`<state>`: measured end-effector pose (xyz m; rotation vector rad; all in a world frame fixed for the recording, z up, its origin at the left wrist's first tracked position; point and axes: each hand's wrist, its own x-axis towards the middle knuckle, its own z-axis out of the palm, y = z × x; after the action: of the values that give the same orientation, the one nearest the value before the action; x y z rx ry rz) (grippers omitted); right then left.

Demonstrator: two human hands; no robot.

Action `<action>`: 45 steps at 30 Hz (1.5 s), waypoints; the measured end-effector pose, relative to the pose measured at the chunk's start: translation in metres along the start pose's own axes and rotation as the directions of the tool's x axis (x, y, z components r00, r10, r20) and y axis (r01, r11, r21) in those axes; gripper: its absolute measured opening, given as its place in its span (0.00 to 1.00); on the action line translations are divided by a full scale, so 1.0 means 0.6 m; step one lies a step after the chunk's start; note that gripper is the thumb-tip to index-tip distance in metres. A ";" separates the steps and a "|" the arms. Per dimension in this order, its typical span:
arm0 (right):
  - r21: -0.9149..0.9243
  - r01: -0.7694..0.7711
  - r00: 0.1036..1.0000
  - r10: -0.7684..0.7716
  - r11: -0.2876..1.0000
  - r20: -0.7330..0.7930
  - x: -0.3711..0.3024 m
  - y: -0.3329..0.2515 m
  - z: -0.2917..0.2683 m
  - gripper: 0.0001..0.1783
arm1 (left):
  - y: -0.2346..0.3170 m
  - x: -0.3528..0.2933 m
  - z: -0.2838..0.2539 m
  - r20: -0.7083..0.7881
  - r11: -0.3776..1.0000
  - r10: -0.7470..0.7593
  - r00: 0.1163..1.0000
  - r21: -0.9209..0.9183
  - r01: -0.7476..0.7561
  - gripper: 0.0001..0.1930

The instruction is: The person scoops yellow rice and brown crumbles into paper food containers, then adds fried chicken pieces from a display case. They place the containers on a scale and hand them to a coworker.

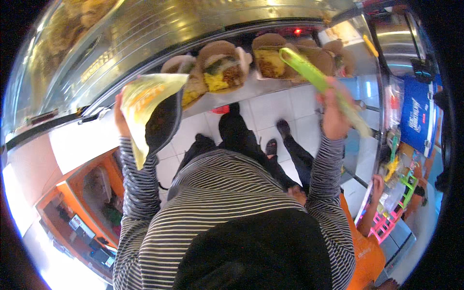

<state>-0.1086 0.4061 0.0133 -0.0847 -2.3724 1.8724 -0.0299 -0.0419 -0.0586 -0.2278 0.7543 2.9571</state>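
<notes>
My left hand (121, 118) is closed on the left edge of a yellow packet (138, 108) with orange print. Against its right side is a dark, rounded thing (166, 118); I cannot tell whether the two are one piece. On the right, my right hand (335, 115) grips a long bright green utensil (307, 70), slanting across the fist. Its far end is looped, and its paler near end is blurred, so its kind is unclear. Beyond my hands, brown open boxes of food stand along the counter, among them one box (222, 72) with yellow and reddish-brown food and another box (269, 60) beside it.
A metal counter edge (261, 91) runs below the boxes, with a shiny metal hood (159, 36) above. At right are a blue box (416, 116), pink and green baskets (386, 222), and a person in an orange top (365, 256). An orange cabinet (84, 198) stands left.
</notes>
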 end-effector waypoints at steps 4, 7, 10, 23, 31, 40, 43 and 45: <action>0.242 0.438 0.892 -0.451 0.866 0.000 -0.065 -0.110 0.027 0.10 | -0.004 0.008 0.016 -0.309 0.994 -0.010 0.951 0.097 0.042 0.22; 0.431 0.504 0.686 -0.650 0.749 0.327 -0.102 -0.142 0.092 0.09 | -0.016 0.016 0.062 -0.016 0.988 -0.105 0.994 -0.113 0.103 0.22; 0.260 0.683 0.551 -0.715 0.683 0.431 -0.117 -0.140 0.149 0.14 | -0.052 0.026 0.115 -0.340 0.994 0.090 0.936 0.095 -0.061 0.22; 0.739 -0.352 0.935 0.174 0.575 0.311 -0.131 -0.091 0.142 0.12 | -0.093 0.061 0.171 -0.486 0.964 0.236 0.842 0.229 -0.138 0.27; 0.805 -0.281 0.958 0.202 0.523 0.203 -0.108 -0.070 0.085 0.14 | -0.096 0.094 0.161 -0.496 0.984 0.133 0.858 0.172 -0.053 0.31; 0.315 -0.131 0.983 0.165 0.940 -0.084 -0.005 0.047 -0.008 0.13 | -0.070 0.085 0.108 -0.389 0.990 0.096 0.916 0.132 -0.048 0.22; -0.006 -0.040 0.992 0.040 0.999 0.123 0.019 0.079 -0.010 0.10 | -0.065 0.080 0.108 -0.399 0.989 0.095 0.912 0.141 -0.041 0.17; -0.157 0.296 0.937 -0.255 0.942 0.237 0.036 0.087 -0.008 0.12 | -0.063 0.079 0.110 -0.445 0.998 0.036 0.895 0.067 -0.007 0.18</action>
<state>-0.1309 0.4256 -0.0353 0.4348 -2.5355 1.5916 -0.0805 0.0250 -0.0271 -0.9251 0.8950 2.9212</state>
